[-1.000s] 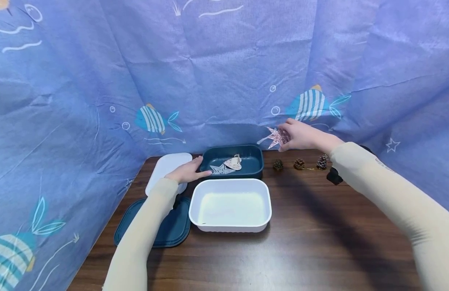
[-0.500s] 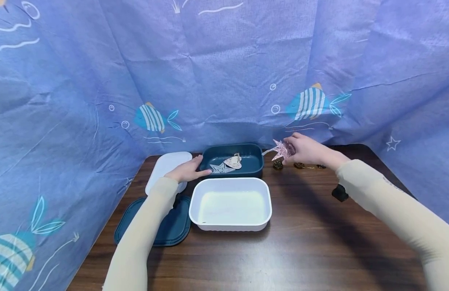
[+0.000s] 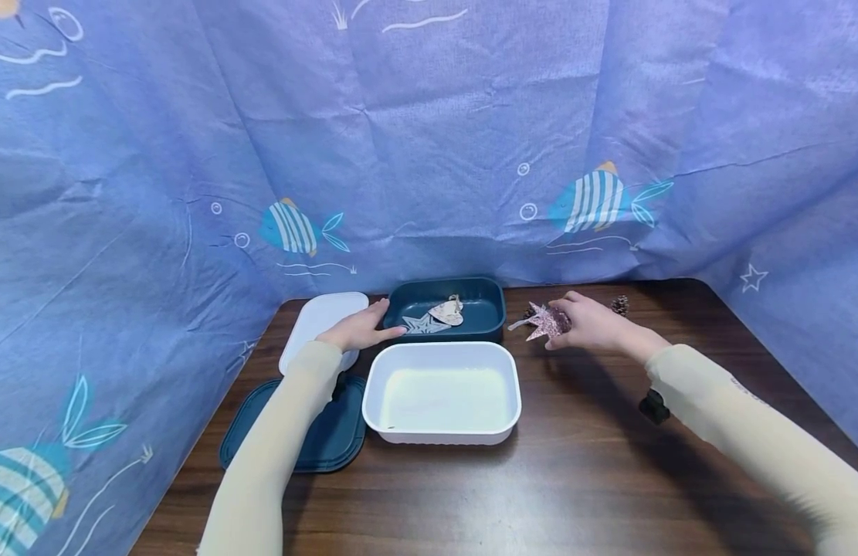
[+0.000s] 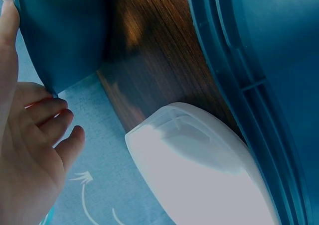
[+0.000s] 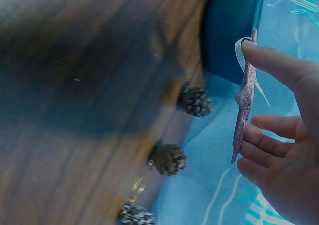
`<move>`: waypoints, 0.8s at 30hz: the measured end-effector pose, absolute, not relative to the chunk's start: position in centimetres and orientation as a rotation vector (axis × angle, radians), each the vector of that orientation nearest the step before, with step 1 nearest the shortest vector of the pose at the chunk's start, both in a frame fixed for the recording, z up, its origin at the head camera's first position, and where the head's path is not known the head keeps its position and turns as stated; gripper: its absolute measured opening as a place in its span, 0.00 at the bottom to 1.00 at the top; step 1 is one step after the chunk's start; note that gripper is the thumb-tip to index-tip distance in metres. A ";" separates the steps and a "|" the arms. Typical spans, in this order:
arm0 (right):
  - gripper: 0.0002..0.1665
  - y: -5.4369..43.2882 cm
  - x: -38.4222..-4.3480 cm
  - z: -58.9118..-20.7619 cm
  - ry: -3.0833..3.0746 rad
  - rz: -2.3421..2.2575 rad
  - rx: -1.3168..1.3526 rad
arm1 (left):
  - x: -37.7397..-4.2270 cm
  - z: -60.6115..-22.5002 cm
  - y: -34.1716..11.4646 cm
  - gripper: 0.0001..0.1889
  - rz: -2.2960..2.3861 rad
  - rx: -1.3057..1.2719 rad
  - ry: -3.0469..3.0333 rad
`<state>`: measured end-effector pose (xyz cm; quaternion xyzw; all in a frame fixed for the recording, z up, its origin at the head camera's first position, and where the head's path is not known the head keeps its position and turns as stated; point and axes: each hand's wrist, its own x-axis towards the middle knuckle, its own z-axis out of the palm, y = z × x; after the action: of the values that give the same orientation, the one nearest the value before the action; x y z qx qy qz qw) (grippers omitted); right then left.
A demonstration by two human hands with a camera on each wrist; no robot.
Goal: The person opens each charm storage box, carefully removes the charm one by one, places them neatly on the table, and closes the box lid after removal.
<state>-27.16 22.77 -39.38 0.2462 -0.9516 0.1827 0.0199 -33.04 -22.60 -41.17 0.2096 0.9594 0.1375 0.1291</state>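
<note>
My right hand [image 3: 585, 320] holds a pink glittery star ornament [image 3: 545, 321] with a ribbon loop, in the air to the right of the dark blue box. In the right wrist view the star ornament [image 5: 244, 98] shows edge-on between thumb and fingers. My left hand [image 3: 359, 326] rests at the left end of the blue box [image 3: 494, 305], thumb at its front corner and fingers spread towards the back. The left wrist view shows fingertips [image 4: 59, 105] right at that box's rim. Inside it lie a silver-grey star [image 3: 423, 324] and a pale heart ornament [image 3: 448, 311].
A white box [image 3: 442, 431] stands in front of the blue one. On the left lie a white lid [image 3: 317, 320] and a blue lid [image 3: 331, 444]. Pine cones [image 5: 169, 159] stand along the table's back, one pine cone [image 3: 619, 305] beyond my right hand. A fabric curtain rises behind.
My right hand has come down and slightly to the right with the star ornament, now low in front of the pine cones. My left hand stays at the blue box.
</note>
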 end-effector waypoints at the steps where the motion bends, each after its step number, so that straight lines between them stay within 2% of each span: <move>1: 0.50 22.8 -27.1 -39.7 -2.956 0.567 0.764 | -33.0 -41.1 -22.6 0.53 0.402 0.605 2.790; 24: 0.49 22.2 -25.9 -44.0 -3.032 0.530 0.817 | -32.5 -40.9 -22.5 0.53 0.415 0.604 2.793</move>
<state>-25.95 22.16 -44.01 0.2564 -0.9519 0.1663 -0.0214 -32.53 -22.54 -40.90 0.2074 0.9595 0.1424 0.1268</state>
